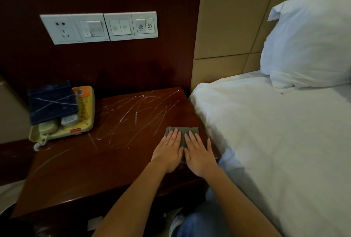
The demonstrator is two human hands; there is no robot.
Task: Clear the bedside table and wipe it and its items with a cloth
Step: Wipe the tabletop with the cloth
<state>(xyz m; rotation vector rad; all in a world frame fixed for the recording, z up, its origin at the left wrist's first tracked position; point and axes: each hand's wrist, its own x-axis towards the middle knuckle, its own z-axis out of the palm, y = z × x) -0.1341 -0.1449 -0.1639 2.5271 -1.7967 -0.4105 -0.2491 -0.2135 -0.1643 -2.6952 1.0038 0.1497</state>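
Observation:
A dark red wooden bedside table carries white scribble marks across its top. A folded grey cloth lies near the table's right edge. My left hand and my right hand both press flat on the cloth, side by side, fingers straight. At the table's back left stands a yellowish telephone with its coiled cord hanging at the front. A dark blue folder, also streaked white, lies tilted on top of the telephone and hides part of it.
A bed with a white sheet and a white pillow touches the table's right side. A white socket and switch panel sits on the dark wall above the table. My blue-trousered knee shows below the table front.

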